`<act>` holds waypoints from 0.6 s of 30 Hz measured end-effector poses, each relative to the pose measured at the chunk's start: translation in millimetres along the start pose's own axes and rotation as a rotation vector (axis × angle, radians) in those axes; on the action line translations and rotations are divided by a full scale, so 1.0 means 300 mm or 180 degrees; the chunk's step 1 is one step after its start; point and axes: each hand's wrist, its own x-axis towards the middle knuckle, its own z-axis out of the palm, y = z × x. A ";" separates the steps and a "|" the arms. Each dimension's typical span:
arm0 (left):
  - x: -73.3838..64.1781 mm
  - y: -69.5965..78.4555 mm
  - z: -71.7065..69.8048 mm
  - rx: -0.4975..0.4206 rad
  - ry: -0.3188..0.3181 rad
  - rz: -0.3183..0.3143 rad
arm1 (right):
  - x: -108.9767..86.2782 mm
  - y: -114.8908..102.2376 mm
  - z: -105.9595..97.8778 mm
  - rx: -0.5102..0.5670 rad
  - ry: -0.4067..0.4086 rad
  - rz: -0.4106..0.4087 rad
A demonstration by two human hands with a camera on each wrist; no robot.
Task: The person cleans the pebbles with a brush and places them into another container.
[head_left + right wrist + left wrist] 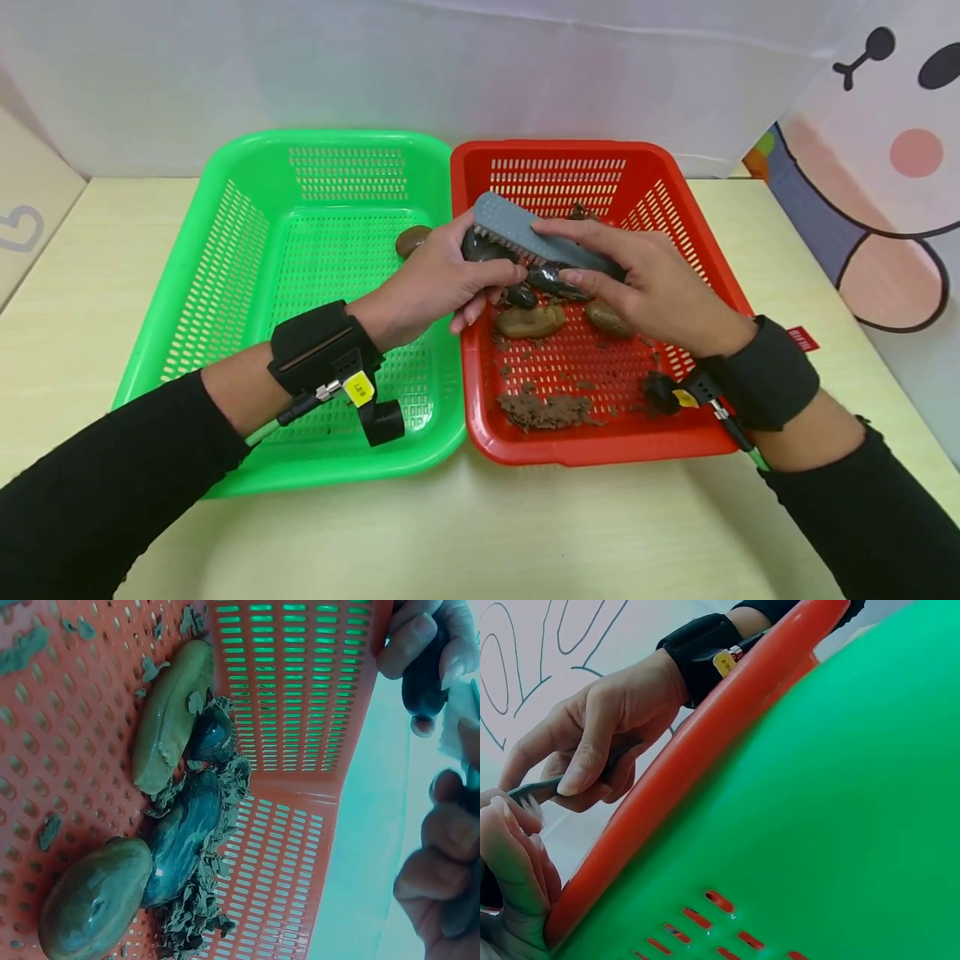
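Observation:
A smooth dark stone (480, 248) is gripped in my left hand (431, 287), above the edge where the two baskets meet. My right hand (652, 279) holds a grey-blue scrubbing brush (517, 227), bristles facing down against or very close to the stone. In the right wrist view, the dark stone (425, 682) shows between the left fingertips. Below the brush, in the red basket (480, 421), lie a dark striped stone (557, 282), a small black stone (520, 296), a long yellowish stone (531, 322) and a brownish stone (609, 319).
Brown crumbly dirt (547, 411) is scattered over the red basket's floor. To the left, touching it, stands a green basket (172, 292) with a brown stone (411, 240) inside, partly behind my left hand. Both stand on a pale wooden table (465, 542) against a white backdrop.

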 end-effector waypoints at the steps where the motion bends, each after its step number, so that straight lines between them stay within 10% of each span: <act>1: 0.000 0.000 0.000 0.0007 -0.0004 -0.0007 | 0.000 0.000 -0.001 0.0035 -0.0029 -0.0024; 18: 0.001 0.000 0.000 -0.0031 0.0004 0.0006 | 0.002 -0.002 -0.002 0.0051 -0.0043 0.0108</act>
